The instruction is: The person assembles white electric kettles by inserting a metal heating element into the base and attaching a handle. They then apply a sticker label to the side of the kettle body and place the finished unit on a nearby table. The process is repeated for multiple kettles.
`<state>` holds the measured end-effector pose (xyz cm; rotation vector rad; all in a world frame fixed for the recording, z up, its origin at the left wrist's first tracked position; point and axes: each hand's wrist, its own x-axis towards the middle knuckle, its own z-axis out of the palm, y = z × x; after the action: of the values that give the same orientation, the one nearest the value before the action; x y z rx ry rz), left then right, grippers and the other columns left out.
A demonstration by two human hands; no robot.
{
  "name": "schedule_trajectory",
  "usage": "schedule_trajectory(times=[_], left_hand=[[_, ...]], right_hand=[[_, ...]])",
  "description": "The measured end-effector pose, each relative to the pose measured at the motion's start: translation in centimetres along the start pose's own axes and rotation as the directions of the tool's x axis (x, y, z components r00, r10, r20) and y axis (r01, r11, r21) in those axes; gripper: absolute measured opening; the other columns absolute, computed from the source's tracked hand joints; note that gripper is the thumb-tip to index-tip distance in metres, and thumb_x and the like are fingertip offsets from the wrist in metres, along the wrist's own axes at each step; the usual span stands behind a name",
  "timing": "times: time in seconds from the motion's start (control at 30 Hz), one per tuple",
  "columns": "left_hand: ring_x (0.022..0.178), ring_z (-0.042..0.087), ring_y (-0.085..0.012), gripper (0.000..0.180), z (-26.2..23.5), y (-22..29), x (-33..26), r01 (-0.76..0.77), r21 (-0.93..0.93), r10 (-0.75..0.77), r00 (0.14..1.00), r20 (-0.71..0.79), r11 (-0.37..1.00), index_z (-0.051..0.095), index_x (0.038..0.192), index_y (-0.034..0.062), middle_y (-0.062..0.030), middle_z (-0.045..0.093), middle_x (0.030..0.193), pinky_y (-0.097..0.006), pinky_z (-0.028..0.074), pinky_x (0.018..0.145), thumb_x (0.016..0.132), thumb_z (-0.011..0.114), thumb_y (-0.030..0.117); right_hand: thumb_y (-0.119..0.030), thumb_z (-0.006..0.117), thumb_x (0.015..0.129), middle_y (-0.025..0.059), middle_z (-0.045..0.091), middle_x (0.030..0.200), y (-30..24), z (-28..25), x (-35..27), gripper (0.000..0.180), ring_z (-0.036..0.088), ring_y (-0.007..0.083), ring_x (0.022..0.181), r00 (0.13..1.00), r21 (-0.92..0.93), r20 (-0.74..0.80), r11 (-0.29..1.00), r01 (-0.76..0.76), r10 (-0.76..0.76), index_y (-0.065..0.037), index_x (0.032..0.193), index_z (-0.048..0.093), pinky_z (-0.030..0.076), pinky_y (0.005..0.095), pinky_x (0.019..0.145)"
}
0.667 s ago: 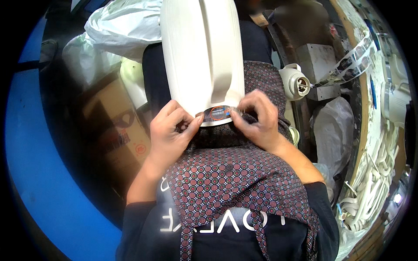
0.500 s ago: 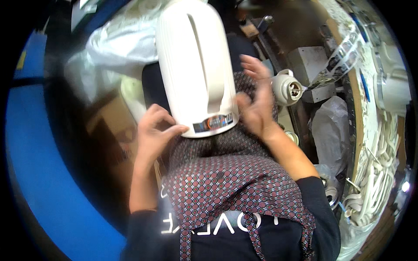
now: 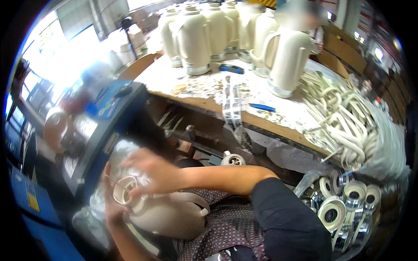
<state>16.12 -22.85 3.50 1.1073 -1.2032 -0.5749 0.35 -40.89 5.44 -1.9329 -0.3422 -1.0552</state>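
Note:
A cream plastic jug body (image 3: 174,215) with a handle lies on its side across my lap, its open mouth (image 3: 124,191) pointing left. My left hand (image 3: 109,204) cups the mouth end from below and behind. Reaching across my body, my right hand (image 3: 148,174) rests its fingers over the rim of the mouth. Both hands grip the jug. My patterned apron (image 3: 226,226) lies under it.
A wooden workbench (image 3: 261,124) ahead carries several upright cream jugs (image 3: 287,61), a hanging strip of labels (image 3: 230,108) and a heap of white handles (image 3: 344,113). Round caps and metal rings (image 3: 348,209) fill a bin at lower right. A blue machine (image 3: 96,126) stands at left.
The view has lifted from my lap to the bench. The jug, earlier held end-on between my hands, now lies sideways to my left. My right arm has crossed over to its mouth.

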Motion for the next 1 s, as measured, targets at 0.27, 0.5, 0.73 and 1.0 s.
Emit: schedule_trajectory(times=[0.27,0.5,0.73,1.0], left_hand=[[0.112,0.057,-0.0269,0.112,2.1,-0.1,-2.1,0.346,-0.113,-0.356,0.931,-0.081,0.931,0.023,0.15,0.0021,-0.0173,0.057,0.122,-0.041,0.043,0.102,0.064,0.087,0.035],[0.119,0.055,-0.0354,0.136,3.4,0.9,-0.9,0.239,-0.11,-0.245,0.969,-0.041,0.965,0.019,0.149,0.0019,-0.03,0.052,0.13,-0.045,0.042,0.104,0.042,0.097,0.036],[0.116,0.057,-0.0291,0.119,1.8,6.5,-0.2,-0.209,0.347,0.216,0.976,0.021,0.914,0.028,0.145,0.0041,-0.0166,0.056,0.128,-0.04,0.046,0.101,0.049,0.094,0.026],[0.103,0.062,-0.0295,0.101,8.0,-7.3,-9.3,0.434,0.452,-0.138,0.822,-0.552,0.779,0.043,0.139,0.0072,-0.0125,0.062,0.113,-0.037,0.05,0.09,0.054,0.093,0.031]], right_hand=[[-0.038,0.068,0.08,0.009,0.06,0.071,-1.3,4.1,-1.8,0.037,0.06,0.0299,0.075,0.895,-0.122,0.319,0.922,0.366,-0.313,-0.005,0.066,0.058,0.041,0.042,0.08],[-0.034,0.057,0.089,0.012,0.057,0.058,-4.2,1.3,-0.7,0.043,0.061,0.0335,0.062,0.887,-0.114,0.455,0.983,0.146,-0.078,-0.006,0.058,0.056,0.047,0.0476,0.079],[-0.032,0.07,0.071,0.0125,0.055,0.11,-3.4,0.7,2.5,0.031,0.053,0.0338,0.113,0.845,-0.174,0.406,0.879,0.444,-0.347,-0.006,0.084,0.06,0.038,0.0479,0.096],[-0.013,0.061,0.086,0.0133,0.063,0.091,-0.6,-5.8,13.2,0.014,0.059,0.0288,0.078,0.888,-0.578,0.375,0.681,0.449,-0.267,-0.003,0.095,0.059,0.046,0.0387,0.07]])
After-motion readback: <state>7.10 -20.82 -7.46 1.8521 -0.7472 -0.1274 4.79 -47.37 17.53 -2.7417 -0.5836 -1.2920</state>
